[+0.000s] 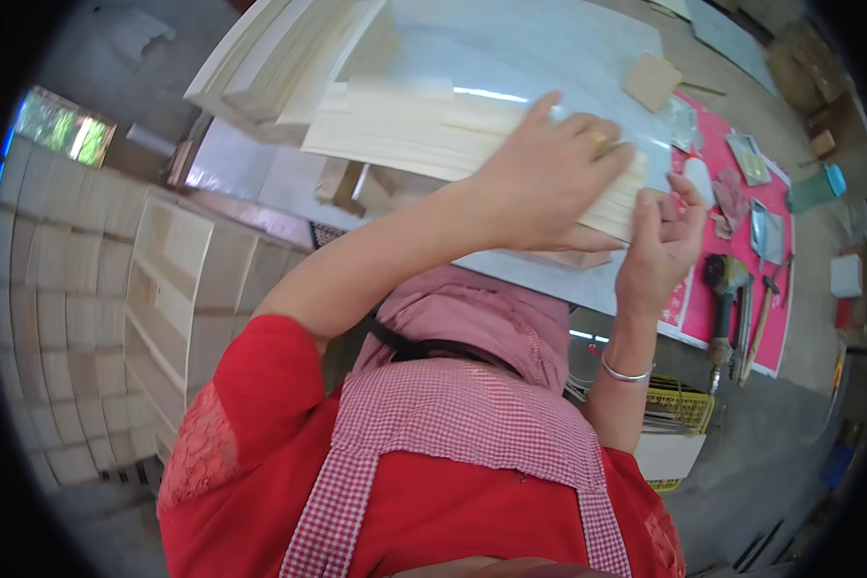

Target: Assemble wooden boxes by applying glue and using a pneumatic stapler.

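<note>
Strips (385, 137) lie on the table (568, 43), boards (294, 58) behind them at left, a bottle (698, 180) at right

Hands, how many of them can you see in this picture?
2: the left hand lies across the pale wooden strips, and the right hand is at their right-hand end. I see no others.

Beyond our left hand (559, 178) lies open passage over the table (568, 48); stacked wooden pieces (294, 63) wall off its left side, while a wooden square (652, 81) and, just beside our right hand (663, 239), a white bottle (698, 176) obstruct the right.
</note>
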`<state>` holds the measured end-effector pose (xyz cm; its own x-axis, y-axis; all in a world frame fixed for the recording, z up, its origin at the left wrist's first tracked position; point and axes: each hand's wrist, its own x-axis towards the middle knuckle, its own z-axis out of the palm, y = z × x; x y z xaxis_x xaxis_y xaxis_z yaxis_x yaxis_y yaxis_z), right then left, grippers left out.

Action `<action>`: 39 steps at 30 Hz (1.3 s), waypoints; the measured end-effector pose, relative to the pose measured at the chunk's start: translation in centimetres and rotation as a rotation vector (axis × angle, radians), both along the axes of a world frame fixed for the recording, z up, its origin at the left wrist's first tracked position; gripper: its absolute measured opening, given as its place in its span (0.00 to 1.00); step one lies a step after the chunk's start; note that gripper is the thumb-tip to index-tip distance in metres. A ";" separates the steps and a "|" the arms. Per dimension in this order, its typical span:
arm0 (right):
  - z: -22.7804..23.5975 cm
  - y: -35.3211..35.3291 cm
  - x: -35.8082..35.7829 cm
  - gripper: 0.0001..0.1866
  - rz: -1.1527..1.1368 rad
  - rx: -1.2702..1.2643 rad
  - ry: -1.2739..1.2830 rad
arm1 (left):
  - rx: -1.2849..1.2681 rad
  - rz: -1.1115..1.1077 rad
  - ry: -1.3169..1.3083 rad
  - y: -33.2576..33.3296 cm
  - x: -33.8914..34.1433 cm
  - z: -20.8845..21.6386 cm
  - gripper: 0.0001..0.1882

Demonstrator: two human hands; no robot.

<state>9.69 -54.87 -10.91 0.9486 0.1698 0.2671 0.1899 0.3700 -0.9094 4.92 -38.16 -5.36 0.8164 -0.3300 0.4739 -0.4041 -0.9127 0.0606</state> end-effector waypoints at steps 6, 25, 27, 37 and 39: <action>-0.2 0.0 -0.7 0.19 -0.085 0.001 -0.006 | -0.165 -0.062 0.150 -0.7 1.4 -0.3 0.42; -9.0 -5.0 3.3 0.52 0.489 -0.699 -0.056 | -0.234 0.083 0.302 2.8 0.1 -3.5 0.45; -8.7 -3.8 2.8 0.52 0.493 -0.706 -0.049 | -0.231 0.075 0.294 2.7 0.2 -3.8 0.45; -9.0 -2.8 2.4 0.51 0.484 -0.650 -0.101 | -0.220 0.018 0.340 1.3 0.9 -5.1 0.46; -9.0 -2.9 2.4 0.51 0.476 -0.640 -0.094 | -0.223 0.007 0.352 1.0 1.3 -5.3 0.46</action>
